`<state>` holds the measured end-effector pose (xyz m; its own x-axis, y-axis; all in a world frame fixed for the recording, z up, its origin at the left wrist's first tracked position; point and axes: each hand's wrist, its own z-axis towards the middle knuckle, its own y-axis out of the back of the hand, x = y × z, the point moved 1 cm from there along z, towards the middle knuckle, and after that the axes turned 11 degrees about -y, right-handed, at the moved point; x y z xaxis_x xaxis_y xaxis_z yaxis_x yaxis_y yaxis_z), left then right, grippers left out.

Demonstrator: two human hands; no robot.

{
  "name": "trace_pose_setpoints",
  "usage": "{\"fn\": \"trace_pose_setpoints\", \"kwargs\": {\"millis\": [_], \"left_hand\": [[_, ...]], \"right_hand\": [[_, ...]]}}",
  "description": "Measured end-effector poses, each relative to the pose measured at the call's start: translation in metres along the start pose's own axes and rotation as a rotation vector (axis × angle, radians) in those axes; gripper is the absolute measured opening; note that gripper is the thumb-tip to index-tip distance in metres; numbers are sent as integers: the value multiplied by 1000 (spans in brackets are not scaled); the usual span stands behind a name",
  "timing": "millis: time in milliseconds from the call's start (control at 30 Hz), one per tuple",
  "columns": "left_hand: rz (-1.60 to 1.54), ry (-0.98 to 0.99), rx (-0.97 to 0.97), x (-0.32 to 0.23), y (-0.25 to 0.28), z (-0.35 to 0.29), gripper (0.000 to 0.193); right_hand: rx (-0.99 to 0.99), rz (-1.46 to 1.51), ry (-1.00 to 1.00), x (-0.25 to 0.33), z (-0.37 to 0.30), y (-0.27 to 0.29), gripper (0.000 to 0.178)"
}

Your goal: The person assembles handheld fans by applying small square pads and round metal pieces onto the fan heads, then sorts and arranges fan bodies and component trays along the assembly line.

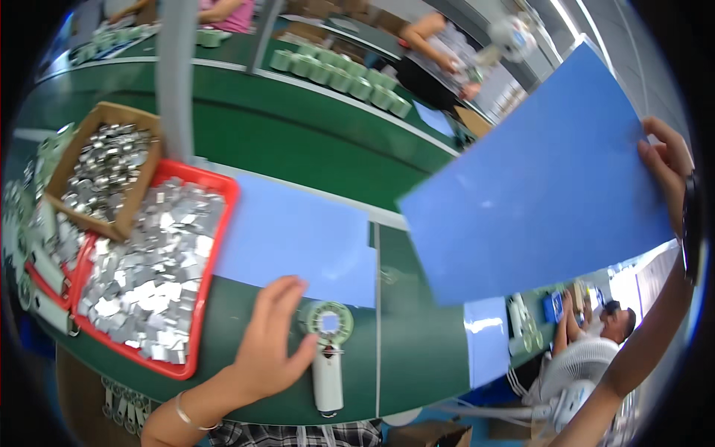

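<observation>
blue sheet (532, 186) is pinched by right fingers (664, 134), left fingers (280, 304) parted.

Grey metal post (175, 89): one, upright, left of centre. Long green surface with pale edging (290, 123): one, running across the background. Pale-green, cup-shaped parts (340, 78): several rows, beyond that surface. Co-worker in pink top (234, 13): one, upper left, partly in view. Co-worker in pale patterned top and dark trousers (450, 51): one, beyond the rows. White electric fan (512, 37): one, upper right, near that co-worker. Bright ceiling tube lights (564, 18): upper right. White fan with round wire cage (581, 363): one, lower right. Small blue bin (553, 306): one, right, near a third co-worker (598, 328).
</observation>
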<state>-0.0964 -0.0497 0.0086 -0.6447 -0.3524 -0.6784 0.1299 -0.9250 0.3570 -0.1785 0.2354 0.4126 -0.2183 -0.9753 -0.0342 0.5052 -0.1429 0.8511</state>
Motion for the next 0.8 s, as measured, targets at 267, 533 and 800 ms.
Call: {"fn": "trace_pose_setpoints", "kwargs": {"millis": [267, 533, 800], "left_hand": [[-95, 16, -71, -16, 10, 5, 63], [-177, -1, -141, -25, 17, 5, 56], [-219, -8, -139, -26, 16, 3, 54]], "right_hand": [[405, 958, 78, -18, 105, -123, 39], [796, 1546, -88, 27, 26, -293, 28], [694, 1770, -139, 87, 54, -337, 34]]}}
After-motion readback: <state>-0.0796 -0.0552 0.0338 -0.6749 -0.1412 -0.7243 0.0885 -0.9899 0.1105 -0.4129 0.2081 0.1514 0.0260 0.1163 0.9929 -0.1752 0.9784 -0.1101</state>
